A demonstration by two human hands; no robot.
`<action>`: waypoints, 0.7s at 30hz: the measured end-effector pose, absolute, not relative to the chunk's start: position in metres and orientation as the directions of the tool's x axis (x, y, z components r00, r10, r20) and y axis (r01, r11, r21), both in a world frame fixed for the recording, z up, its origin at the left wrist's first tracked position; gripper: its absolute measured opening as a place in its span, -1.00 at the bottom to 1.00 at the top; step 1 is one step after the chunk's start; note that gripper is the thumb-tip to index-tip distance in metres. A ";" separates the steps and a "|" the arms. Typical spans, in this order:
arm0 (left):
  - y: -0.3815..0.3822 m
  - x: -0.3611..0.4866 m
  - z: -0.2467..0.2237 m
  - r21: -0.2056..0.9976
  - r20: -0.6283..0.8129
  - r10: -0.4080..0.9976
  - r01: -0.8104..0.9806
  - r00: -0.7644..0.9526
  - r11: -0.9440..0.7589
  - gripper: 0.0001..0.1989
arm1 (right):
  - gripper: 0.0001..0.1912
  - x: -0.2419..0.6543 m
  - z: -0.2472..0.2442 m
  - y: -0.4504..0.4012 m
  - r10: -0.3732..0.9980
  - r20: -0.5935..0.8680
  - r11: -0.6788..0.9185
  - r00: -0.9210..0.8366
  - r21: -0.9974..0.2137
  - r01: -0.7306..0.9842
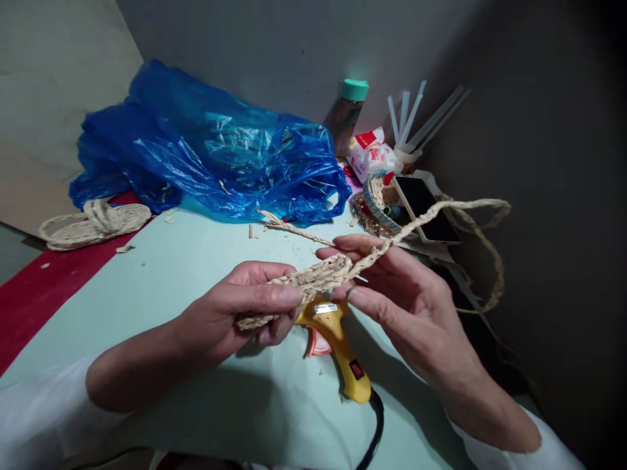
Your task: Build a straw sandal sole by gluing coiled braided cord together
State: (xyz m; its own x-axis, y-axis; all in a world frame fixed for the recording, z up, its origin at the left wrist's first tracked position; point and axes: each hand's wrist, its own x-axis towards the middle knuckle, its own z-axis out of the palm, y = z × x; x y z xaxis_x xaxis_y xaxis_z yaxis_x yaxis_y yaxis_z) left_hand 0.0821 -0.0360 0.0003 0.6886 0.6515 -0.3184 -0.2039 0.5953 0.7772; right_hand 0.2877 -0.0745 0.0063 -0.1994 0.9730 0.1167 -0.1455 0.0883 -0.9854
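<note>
A flat piece of coiled straw braid (321, 275) is pinched in my left hand (255, 300), thumb on top and fingers beneath. My right hand (409, 300) is at the braid's right end, its thumb and fingers around the spot where the loose cord (421, 219) leaves the piece. That cord runs over the right fingers and loops out to the right. Below the hands, a yellow glue gun (340, 346) with an orange trigger lies on the pale green table surface (196, 391); the braid and hands hide its front part.
Behind are a blue plastic bag (210, 150), a bottle with a green cap (347, 108), a small woven basket (379, 205), a phone (428, 209) and a cup of glue sticks (407, 153). Coiled braid (98, 225) lies at left. The gun's black cable (376, 431) runs to the front edge.
</note>
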 end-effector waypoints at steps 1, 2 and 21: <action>-0.036 0.082 0.000 0.771 -0.322 0.635 -0.195 0.702 0.607 -0.75 | -0.60 0.288 0.007 -0.075 0.969 0.102 0.070 -0.224 -0.987 -0.146; -0.036 0.082 -0.001 0.766 -0.330 0.618 -0.181 0.714 0.617 -0.75 | -0.64 0.287 0.008 -0.075 0.969 0.095 0.064 -0.229 -0.988 -0.140; -0.027 0.077 0.006 0.904 -0.259 0.693 -0.084 0.673 0.420 -0.40 | -0.87 0.295 -0.001 -0.072 0.995 0.099 0.095 -0.033 -0.990 -0.100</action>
State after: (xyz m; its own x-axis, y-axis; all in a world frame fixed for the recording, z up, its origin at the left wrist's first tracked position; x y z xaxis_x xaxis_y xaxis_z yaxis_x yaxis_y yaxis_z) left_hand 0.0769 -0.0268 0.0062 0.6734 0.6925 -0.2587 -0.0845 0.4198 0.9037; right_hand 0.2951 -0.0720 -0.0008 -0.0326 0.9946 0.0987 -0.1005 0.0950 -0.9904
